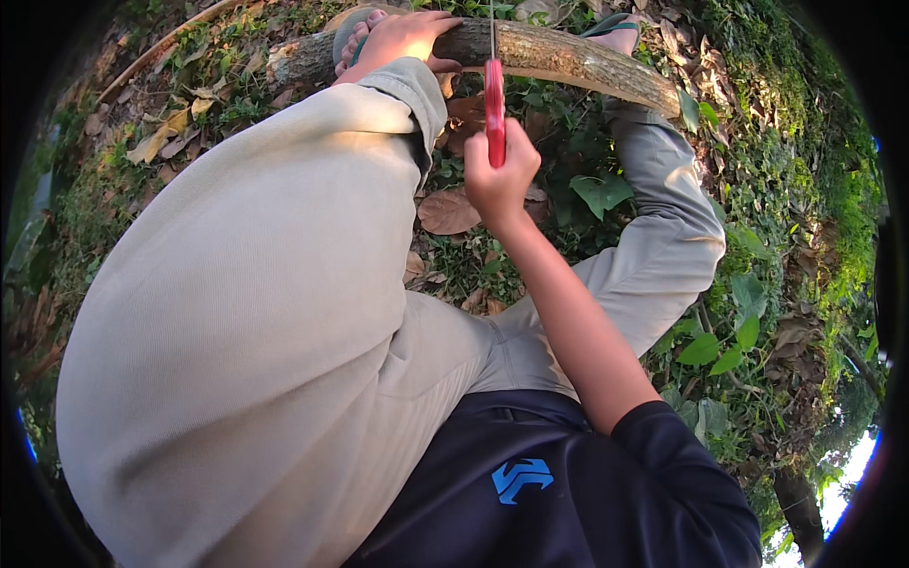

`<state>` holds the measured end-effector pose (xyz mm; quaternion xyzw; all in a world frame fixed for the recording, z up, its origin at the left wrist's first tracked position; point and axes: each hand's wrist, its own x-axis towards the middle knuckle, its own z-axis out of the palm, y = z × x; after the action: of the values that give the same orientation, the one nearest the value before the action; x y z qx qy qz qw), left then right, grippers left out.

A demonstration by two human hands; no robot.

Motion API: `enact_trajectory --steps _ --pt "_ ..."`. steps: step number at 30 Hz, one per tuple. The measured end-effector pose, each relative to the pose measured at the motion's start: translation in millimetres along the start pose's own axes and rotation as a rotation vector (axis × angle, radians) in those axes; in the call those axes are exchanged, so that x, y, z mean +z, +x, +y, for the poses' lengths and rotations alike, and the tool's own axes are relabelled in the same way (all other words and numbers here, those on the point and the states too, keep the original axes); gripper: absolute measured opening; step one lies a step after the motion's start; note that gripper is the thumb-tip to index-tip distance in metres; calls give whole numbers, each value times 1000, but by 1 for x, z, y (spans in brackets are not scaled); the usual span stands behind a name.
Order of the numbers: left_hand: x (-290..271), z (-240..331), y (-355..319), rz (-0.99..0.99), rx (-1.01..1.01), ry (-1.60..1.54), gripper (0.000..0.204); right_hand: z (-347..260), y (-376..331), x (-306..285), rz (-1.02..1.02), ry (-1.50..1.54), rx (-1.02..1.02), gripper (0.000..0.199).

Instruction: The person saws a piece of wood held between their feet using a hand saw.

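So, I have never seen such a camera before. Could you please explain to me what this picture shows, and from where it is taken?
There is no machine here, only a person with two bare hands. The picture comes from a wide fisheye camera on the person's head, looking down, so the edges bend and the corners are black. The large beige shape is their trousers. On the ground lie dry leaves among green plants, and a log runs across the top. The right hand grips a red handle, whose thin blade reaches the log. The left hand rests on the log with fingers spread, beside a foot.
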<state>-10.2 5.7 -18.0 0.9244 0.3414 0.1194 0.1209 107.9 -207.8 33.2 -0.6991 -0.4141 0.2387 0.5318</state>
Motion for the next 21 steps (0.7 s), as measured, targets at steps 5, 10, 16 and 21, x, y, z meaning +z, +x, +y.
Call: enact_trajectory --steps 5,10,16,21 --pt "6 13 15 -39 15 -18 75 8 38 6 89 9 73 20" --pt "2 8 -2 -43 -21 32 76 7 -53 -54 -49 13 14 11" --pt "2 8 11 -65 -35 -6 75 18 43 6 103 144 22 20" --pt "-1 7 -3 -91 -54 11 75 12 -48 -28 8 102 53 9"
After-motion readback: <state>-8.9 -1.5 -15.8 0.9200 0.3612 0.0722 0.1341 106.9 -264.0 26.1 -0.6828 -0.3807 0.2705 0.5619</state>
